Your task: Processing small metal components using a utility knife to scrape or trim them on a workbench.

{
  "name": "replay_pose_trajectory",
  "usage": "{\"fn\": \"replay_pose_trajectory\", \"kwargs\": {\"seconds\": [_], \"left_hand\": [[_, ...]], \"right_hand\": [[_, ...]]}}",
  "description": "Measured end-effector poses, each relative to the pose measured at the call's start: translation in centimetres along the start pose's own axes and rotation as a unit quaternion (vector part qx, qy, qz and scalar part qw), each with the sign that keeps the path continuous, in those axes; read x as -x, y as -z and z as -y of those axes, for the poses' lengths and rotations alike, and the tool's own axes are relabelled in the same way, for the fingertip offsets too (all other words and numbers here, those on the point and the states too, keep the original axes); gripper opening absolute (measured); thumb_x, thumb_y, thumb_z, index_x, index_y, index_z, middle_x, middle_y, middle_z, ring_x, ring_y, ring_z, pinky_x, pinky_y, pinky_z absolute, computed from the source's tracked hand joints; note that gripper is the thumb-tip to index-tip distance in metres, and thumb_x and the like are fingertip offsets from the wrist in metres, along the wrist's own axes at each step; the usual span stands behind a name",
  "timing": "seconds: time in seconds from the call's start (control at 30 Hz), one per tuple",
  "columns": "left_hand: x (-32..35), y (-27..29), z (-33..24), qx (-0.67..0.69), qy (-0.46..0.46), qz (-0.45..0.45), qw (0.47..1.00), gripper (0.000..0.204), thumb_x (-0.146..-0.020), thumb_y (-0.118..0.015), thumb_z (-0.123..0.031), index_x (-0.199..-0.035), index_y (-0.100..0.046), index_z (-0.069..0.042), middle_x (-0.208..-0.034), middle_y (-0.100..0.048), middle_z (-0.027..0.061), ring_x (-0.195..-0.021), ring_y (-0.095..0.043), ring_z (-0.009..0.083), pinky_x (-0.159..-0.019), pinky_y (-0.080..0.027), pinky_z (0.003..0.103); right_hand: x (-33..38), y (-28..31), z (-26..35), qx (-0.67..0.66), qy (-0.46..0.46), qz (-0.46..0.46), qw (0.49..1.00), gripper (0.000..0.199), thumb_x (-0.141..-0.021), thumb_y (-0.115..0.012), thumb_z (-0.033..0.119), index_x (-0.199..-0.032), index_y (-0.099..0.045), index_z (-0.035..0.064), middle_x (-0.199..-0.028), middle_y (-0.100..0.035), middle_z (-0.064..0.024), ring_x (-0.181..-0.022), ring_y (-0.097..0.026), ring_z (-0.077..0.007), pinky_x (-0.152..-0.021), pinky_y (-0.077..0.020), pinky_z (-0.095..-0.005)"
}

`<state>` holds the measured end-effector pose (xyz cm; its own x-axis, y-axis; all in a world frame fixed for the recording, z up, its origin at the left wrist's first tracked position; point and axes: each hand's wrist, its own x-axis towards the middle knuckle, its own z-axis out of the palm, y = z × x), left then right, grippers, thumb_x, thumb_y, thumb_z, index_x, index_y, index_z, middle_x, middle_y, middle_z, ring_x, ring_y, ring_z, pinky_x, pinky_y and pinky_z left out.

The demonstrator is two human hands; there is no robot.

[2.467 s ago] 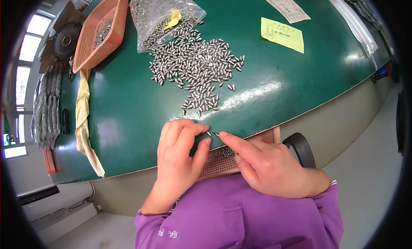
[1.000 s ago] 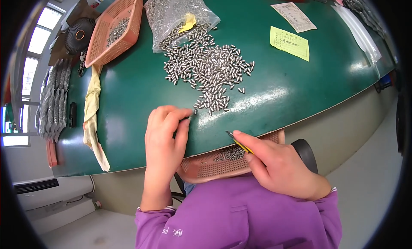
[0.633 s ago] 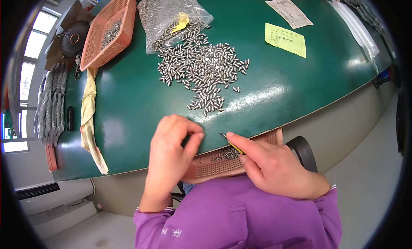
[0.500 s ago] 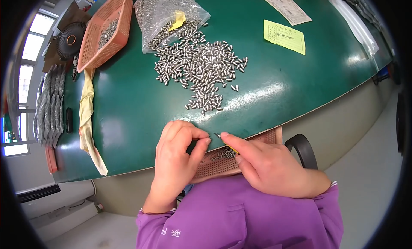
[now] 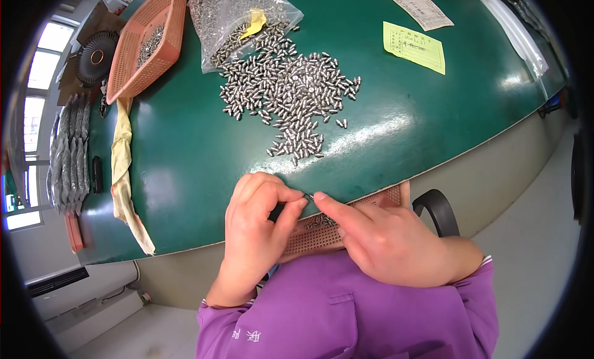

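A: what's all around?
B: Big green table (image 5: 185, 167), silver metal parts (image 5: 297, 93) heaped mid-table, orange basket (image 5: 151, 65) off left, clear bag (image 5: 286, 15) behind the heap. Table edge partly blocks a pink tray (image 5: 337, 239).
A: and hands?
B: Left hand (image 5: 257, 216) is pinching, can't tell on what. Right hand (image 5: 396, 244) is wrapped round a slim tool (image 5: 309, 196), tip just beside the left.

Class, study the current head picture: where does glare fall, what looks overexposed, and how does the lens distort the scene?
Head view: glare streaks the green tabletop, lower right of the pile of pointed metal parts; head view: windows wash out white; head view: the table's near edge bows, corners go black.
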<state>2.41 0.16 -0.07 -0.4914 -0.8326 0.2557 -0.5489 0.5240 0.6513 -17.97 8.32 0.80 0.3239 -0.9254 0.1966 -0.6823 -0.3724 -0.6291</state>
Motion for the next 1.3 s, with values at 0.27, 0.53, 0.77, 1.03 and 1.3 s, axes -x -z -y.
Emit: {"fn": "replay_pose_trajectory", "kwargs": {"seconds": [0.27, 0.53, 0.77, 1.03, 1.3], "left_hand": [[-0.4, 1.2, -0.4, -0.004, -0.032, 0.045, 0.998, 0.016, -0.074, -0.080, -0.002, -0.084, -0.068, -0.005, -0.084, -0.062, 0.0071, -0.082, -0.060, 0.0282, -0.073, -0.049, 0.040], [-2.7, 0.3, 0.5, -0.130, -0.087, -0.030, 0.987, 0.018, -0.078, -0.073, 0.004, -0.094, -0.070, -0.004, -0.092, -0.062, 0.0088, -0.087, -0.059, 0.0286, -0.075, -0.049, 0.039], [-2.5, 0.1, 0.3, -0.088, -0.098, 0.000, 0.991, 0.014, -0.077, -0.075, -0.001, -0.087, -0.066, -0.006, -0.087, -0.061, 0.0076, -0.082, -0.058, 0.0292, -0.073, -0.048, 0.040], [-1.1, -0.8, -0.5, -0.031, -0.020, 0.008, 0.999, 0.018, -0.074, -0.076, 0.000, -0.079, -0.060, -0.006, -0.080, -0.058, 0.0075, -0.076, -0.056, 0.0287, -0.067, -0.046, 0.040], [-1.1, -1.0, -0.3, -0.013, -0.033, -0.015, 0.999, 0.020, -0.073, -0.077, 0.003, -0.076, -0.059, -0.006, -0.076, -0.058, 0.0072, -0.073, -0.055, 0.0285, -0.066, -0.045, 0.040]], "right_hand": [[0.3, -0.3, -0.5, -0.054, -0.021, -0.003, 0.998, 0.057, -0.089, -0.063, 0.006, -0.144, -0.049, 0.0026, -0.093, -0.067, -0.0168, -0.067, -0.069, -0.0337, -0.056, -0.0568, -0.0419], [1.2, 0.9, -0.9, -0.080, -0.070, -0.001, 0.994, 0.052, -0.093, -0.061, 0.008, -0.144, -0.051, 0.0082, -0.096, -0.069, -0.0159, -0.081, -0.070, -0.0328, -0.070, -0.0576, -0.0436], [1.0, 0.7, -0.8, -0.061, -0.067, -0.015, 0.996, 0.051, -0.093, -0.062, 0.009, -0.143, -0.052, 0.0072, -0.096, -0.069, -0.0152, -0.079, -0.071, -0.0320, -0.068, -0.0584, -0.0419], [0.7, -0.3, -0.5, -0.011, -0.033, -0.044, 0.998, 0.053, -0.088, -0.065, 0.008, -0.140, -0.054, 0.0032, -0.090, -0.067, -0.0123, -0.067, -0.069, -0.0278, -0.059, -0.0576, -0.0378], [0.4, -0.5, -0.6, -0.015, -0.021, -0.053, 0.998, 0.053, -0.087, -0.066, 0.006, -0.139, -0.055, 0.0000, -0.085, -0.066, -0.0124, -0.064, -0.069, -0.0263, -0.057, -0.0570, -0.0358]]}}
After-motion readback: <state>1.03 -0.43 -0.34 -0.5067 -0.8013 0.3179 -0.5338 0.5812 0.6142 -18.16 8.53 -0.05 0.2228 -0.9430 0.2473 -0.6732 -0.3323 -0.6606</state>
